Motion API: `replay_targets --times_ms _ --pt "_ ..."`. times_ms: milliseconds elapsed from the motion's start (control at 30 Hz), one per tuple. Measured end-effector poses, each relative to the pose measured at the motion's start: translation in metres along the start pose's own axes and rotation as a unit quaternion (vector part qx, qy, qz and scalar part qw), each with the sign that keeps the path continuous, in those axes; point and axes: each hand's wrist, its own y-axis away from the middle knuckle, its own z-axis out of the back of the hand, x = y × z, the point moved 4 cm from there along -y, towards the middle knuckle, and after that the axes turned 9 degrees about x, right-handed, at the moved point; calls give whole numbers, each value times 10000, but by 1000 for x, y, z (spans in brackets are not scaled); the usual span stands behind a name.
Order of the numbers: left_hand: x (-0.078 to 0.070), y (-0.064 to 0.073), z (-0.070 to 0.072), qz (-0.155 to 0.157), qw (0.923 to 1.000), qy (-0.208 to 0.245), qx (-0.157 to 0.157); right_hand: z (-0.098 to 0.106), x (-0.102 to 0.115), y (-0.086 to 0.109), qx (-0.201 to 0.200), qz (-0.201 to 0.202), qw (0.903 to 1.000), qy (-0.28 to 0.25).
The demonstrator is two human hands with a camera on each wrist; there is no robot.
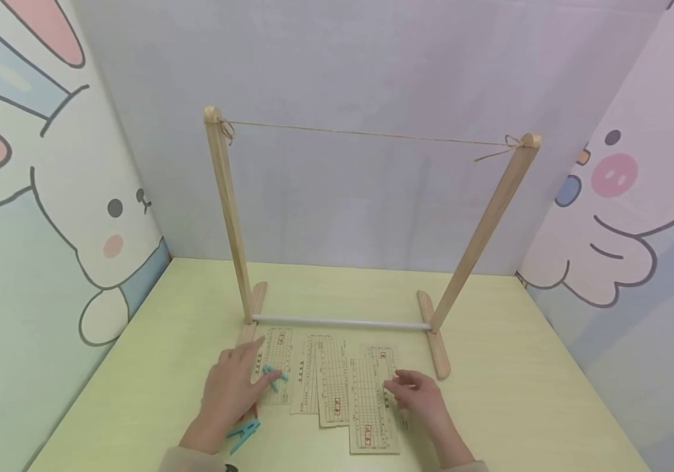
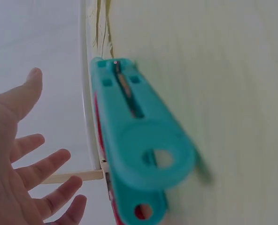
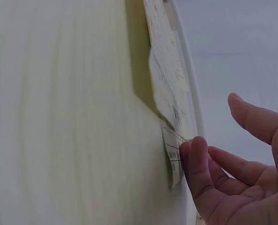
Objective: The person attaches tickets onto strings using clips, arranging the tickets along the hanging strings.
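Observation:
My left hand [image 1: 232, 383] hovers over the left end of a row of beige printed paper sheets [image 1: 335, 387], thumb beside a small teal clothespin [image 1: 267, 371]. Its fingers are spread and hold nothing in the left wrist view. Below it, near the wrist, lies another teal clothespin [image 1: 244, 434], which looms large in the left wrist view; something red shows behind it. At the right end of the row, the bent fingers of my right hand [image 1: 421, 396] touch the edge of a paper sheet [image 3: 173, 157], while the thumb stands apart from them.
Behind the papers stands a wooden frame, with a left post [image 1: 227, 210], a right post [image 1: 484, 229], a string [image 1: 366, 134] tied between their tops and a white rod [image 1: 343, 321] low down. The pale yellow table [image 1: 520, 393] meets printed side walls and a plain back curtain [image 1: 343, 196].

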Motion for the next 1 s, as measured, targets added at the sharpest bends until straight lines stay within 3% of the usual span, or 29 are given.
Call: replay_targets --times_ms 300,667,1000 --pt "3 -3 -8 20 9997 49 240 -6 -2 -2 43 -224 9985 505" --pt "-2 -11 -18 180 9913 902 944 -8 -6 -5 170 21 9973 710" --pt "-9 -14 -24 64 9869 898 1339 -10 -3 -4 145 57 9967 792"
